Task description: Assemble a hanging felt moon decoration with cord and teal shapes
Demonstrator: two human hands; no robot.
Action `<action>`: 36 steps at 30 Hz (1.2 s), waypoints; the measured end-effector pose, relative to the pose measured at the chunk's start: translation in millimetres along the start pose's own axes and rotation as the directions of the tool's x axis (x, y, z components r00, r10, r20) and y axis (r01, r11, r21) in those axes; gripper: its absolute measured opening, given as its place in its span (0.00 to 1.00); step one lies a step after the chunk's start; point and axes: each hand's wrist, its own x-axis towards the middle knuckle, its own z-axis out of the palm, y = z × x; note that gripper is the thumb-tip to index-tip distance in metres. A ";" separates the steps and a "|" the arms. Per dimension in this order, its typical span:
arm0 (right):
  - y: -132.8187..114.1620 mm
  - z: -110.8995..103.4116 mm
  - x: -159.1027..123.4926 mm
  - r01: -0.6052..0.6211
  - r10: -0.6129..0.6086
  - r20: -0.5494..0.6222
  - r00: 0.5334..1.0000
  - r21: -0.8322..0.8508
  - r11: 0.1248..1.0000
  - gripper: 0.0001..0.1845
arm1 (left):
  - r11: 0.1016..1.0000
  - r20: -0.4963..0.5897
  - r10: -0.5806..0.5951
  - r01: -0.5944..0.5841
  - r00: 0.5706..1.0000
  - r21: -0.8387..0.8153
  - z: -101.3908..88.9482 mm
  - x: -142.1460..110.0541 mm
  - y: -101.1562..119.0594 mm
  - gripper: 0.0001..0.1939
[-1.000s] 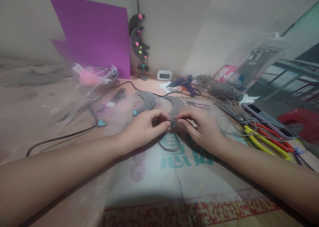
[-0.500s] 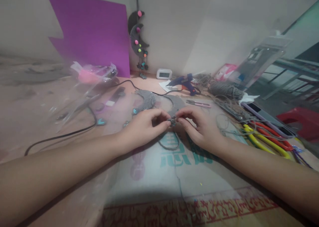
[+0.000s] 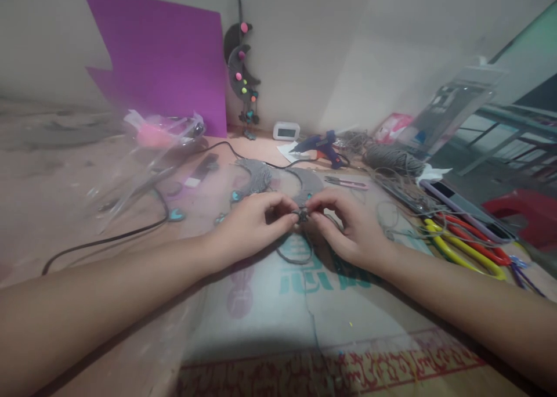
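Between the fingertips of my left hand (image 3: 272,217) and my right hand (image 3: 337,220) is a small dark grey piece of yarn work (image 3: 303,215). Both hands pinch it from opposite sides, close together over the plastic-covered tabletop. A loop of grey yarn (image 3: 296,262) hangs below it, and a loose strand trails toward me. Just beyond the hands lie grey yarn-wrapped crescents (image 3: 311,182), partly hidden by my fingers. A small blue piece (image 3: 236,195) sits at the edge of the left crescent. The exact shape of the pinched piece is too small to tell.
A blue glue gun (image 3: 319,147) lies at the back near a white digital clock (image 3: 286,131). Pink-handled thread snips (image 3: 346,182) rest beyond my right hand. At right are a grey yarn skein (image 3: 394,159), a phone (image 3: 467,208) and yellow-handled scissors (image 3: 465,252). A black cord (image 3: 108,238) crosses the left side.
My hands stay pinched on the grey yarn piece. The right fingers have shifted very slightly, showing a little more of the piece; the view has tilted a touch.
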 end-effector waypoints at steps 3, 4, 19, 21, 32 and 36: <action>0.4 0.6 0.9 -0.001 0.001 -0.005 1.000 -0.010 1.000 0.09 | 1.000 -0.005 0.003 -0.003 1.000 0.008 0.1 -0.1 1.4 0.07; 0.4 1.0 1.3 -0.004 0.004 -0.006 1.000 -0.012 1.000 0.08 | 1.000 -0.006 0.005 -0.005 1.000 0.009 0.0 -0.3 1.8 0.07; -1.5 2.4 3.9 -0.011 0.011 -0.013 1.000 -0.045 0.999 0.06 | 0.998 0.010 0.048 -0.049 0.999 0.037 -0.4 -1.4 -1.0 0.07; -1.0 2.5 3.6 -0.022 0.022 -0.012 1.000 -0.044 0.999 0.05 | 0.998 0.014 0.054 -0.055 0.998 0.034 -0.3 -1.3 -0.8 0.06; -3.0 -2.5 2.6 -0.039 0.038 0.047 0.998 0.026 0.999 0.10 | 1.000 0.010 -0.021 0.021 1.000 0.003 -0.1 -1.4 -2.0 0.08; -1.3 -3.1 0.3 -0.072 0.065 0.067 0.996 0.111 0.991 0.15 | 1.000 0.014 -0.020 0.020 1.000 -0.005 -0.2 -2.3 -3.2 0.09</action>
